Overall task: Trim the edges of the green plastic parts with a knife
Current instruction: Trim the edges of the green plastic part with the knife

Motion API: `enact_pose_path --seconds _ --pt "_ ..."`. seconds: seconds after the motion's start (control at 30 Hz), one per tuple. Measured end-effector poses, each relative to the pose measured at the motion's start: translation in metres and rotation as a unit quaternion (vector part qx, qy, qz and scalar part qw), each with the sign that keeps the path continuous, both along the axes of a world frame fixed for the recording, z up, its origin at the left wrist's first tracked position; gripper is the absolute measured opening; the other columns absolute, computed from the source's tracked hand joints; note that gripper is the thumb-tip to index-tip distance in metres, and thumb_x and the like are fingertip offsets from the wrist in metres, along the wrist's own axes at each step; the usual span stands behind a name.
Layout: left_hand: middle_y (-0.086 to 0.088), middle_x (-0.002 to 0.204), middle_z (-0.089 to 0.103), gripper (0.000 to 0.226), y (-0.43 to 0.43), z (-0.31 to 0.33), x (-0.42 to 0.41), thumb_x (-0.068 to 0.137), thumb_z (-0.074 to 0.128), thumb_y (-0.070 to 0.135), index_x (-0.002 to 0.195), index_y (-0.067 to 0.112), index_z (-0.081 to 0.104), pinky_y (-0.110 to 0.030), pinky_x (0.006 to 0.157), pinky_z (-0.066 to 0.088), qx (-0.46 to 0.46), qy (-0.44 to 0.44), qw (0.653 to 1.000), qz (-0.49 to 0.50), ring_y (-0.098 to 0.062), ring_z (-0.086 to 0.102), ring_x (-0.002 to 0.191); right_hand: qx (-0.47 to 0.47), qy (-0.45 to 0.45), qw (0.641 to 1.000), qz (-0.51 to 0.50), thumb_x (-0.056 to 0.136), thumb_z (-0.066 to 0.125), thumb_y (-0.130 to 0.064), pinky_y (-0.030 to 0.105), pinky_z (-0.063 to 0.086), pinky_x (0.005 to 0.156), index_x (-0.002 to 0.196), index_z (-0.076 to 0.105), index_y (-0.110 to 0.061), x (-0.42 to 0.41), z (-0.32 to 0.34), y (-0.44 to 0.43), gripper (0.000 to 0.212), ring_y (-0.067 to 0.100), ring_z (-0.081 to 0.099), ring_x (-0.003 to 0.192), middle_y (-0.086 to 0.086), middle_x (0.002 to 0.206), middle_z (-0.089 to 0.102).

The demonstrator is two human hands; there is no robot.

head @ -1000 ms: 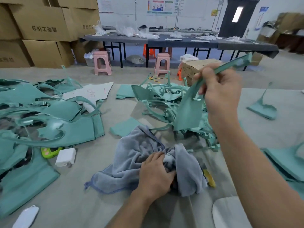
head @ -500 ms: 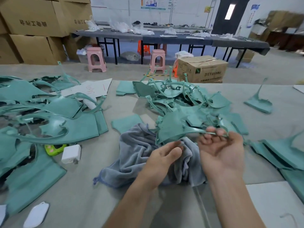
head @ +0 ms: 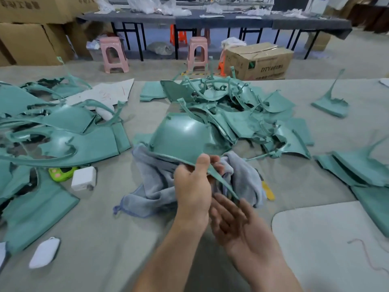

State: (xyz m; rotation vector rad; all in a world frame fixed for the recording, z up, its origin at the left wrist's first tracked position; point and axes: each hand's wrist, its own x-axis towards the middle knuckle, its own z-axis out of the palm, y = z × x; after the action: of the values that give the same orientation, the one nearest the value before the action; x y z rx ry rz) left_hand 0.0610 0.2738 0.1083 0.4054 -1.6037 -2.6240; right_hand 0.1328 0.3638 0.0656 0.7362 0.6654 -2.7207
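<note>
Left hand [head: 192,186] pinches green part [head: 185,138]; right hand [head: 235,224] below it.

Left hand [head: 192,186] pinching, thumb up; right hand [head: 235,220] open, palm-up.

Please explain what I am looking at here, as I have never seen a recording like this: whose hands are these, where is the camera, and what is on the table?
No machine is involved: a person works with bare hands, and the one camera sits on their head, looking forward and down. The left hand holds a curved green part by its near edge, thumb on top. The right hand is open just below it, palm up, holding nothing. Under the part lies a grey cloth on the table. Beyond it is a heap of green offcuts, and larger green sheets lie to the left. A white block and a small lime-green item sit near those sheets. Something yellow pokes out beside the cloth; I cannot tell whether it is the knife.
</note>
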Motion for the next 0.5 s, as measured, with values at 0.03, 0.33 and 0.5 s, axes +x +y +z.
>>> enact_pose_path --seconds 0.03,0.33,0.5 --pt "-0.006 0.066 0.070 0.028 -0.008 0.001 0.000 0.099 0.055 0.008 0.073 0.004 0.067 -0.028 0.056 0.055 -0.028 0.021 0.999 0.013 -0.016 0.064 0.055 0.047 -0.003 0.998 0.031 0.097 0.051 -0.026 0.029 0.062 0.058 0.102 0.074 0.006 0.005 -0.004 -0.001 0.040 0.027 0.073 0.068 0.025 0.104 0.074" --pt "-0.006 0.060 0.061 0.039 -0.062 0.025 -0.006 0.101 0.046 0.021 0.074 0.017 0.073 -0.021 0.040 0.033 -0.020 0.117 0.993 -0.026 -0.016 0.043 0.049 0.454 0.152 0.843 0.246 0.092 0.062 -0.010 0.023 0.046 0.055 0.073 0.077 -0.009 0.013 0.015 0.059 0.024 0.024 0.064 0.062 0.019 0.076 0.072" --pt "-0.005 0.044 0.053 0.039 -0.082 0.015 -0.015 0.081 0.055 0.042 0.056 0.013 0.061 -0.026 0.045 0.026 -0.564 0.117 0.817 0.033 -0.026 0.044 0.041 0.489 0.192 0.835 0.165 0.088 0.061 -0.019 0.024 0.048 0.059 0.076 0.076 -0.009 0.003 0.018 0.088 0.022 0.020 0.064 0.065 0.015 0.079 0.074"
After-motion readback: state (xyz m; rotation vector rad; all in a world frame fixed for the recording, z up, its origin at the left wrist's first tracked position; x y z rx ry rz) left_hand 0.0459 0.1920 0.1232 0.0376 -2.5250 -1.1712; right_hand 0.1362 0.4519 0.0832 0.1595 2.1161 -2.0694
